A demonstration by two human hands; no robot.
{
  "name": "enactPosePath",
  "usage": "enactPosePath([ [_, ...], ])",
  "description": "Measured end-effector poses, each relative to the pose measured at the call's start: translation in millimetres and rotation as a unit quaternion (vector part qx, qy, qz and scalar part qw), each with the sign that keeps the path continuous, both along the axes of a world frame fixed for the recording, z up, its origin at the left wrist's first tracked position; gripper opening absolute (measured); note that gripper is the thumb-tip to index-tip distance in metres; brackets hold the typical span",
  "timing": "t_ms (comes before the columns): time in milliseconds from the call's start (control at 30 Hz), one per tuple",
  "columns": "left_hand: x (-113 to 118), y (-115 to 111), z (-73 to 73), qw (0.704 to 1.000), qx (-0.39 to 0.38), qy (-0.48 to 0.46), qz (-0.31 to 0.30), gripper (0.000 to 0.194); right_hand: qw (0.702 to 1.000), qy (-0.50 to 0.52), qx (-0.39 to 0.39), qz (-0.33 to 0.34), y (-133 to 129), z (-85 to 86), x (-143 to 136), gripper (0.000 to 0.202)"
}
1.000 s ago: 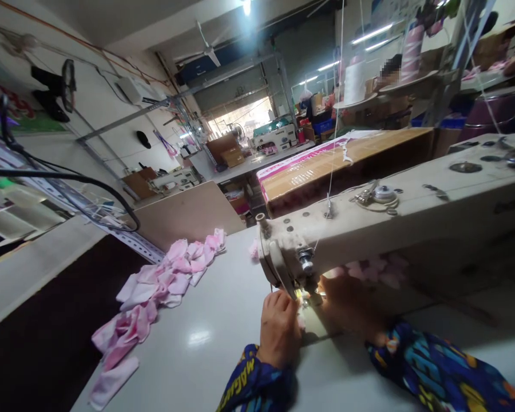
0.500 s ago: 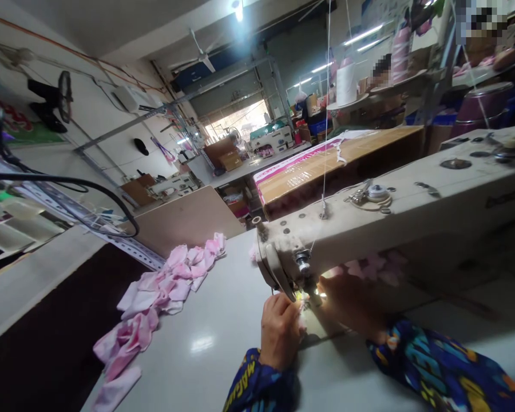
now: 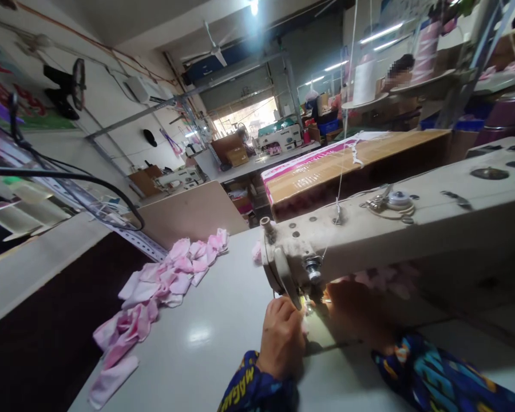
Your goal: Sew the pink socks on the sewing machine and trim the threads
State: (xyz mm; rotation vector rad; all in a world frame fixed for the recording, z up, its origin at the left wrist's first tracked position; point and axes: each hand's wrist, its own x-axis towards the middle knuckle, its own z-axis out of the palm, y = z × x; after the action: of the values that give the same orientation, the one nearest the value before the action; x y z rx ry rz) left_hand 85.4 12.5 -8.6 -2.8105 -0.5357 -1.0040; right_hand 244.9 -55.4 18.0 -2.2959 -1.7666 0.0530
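A sewing machine point(image 3: 369, 229) stretches across the right side, its needle area lit by a small lamp. My left hand point(image 3: 282, 336) is closed beside the needle, its fingers curled round a bit of pink fabric point(image 3: 305, 325). Behind and right of the needle, under the machine arm, is my right hand point(image 3: 356, 309); it is dark and blurred, and its fingertips are hidden. More pink pieces point(image 3: 388, 278) lie beyond it under the arm. A long heap of pink and white fabric pieces point(image 3: 171, 280) rests on the white table point(image 3: 214, 355) to the left.
Behind the machine lies a large cardboard box point(image 3: 317, 171). A thread cone point(image 3: 364, 80) stands on a holder, with thread running down to the machine. A board point(image 3: 193, 214) edges the table's far left, near a metal rack and black cable point(image 3: 124, 206). A person's head shows at the back.
The view has shifted, so the machine and box appear farther right. Both hands stay close to the needle, with little visible change in their hold.
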Motion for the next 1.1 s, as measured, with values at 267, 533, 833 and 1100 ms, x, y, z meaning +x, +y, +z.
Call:
enactPosePath([
  [267,2,-8,0.8,0.999,-0.014,0.028,0.014,0.023,0.996,-0.072,0.042,0.004,1,-25.1,-1,0.030],
  [533,1,-3,-0.5,0.999,-0.033,-0.001,0.034,0.020,0.997,-0.064,0.051,0.000,-5,-15.5,10,0.022],
  [833,4,0,6.6,0.994,-0.092,-0.055,0.035,0.017,0.993,0.005,0.066,0.100,-6,0.2,2,0.016],
  [1100,16,0,-1.7,0.978,-0.099,-0.002,0.186,0.022,0.993,0.011,0.039,0.115,0,-2.7,4,0.016],
])
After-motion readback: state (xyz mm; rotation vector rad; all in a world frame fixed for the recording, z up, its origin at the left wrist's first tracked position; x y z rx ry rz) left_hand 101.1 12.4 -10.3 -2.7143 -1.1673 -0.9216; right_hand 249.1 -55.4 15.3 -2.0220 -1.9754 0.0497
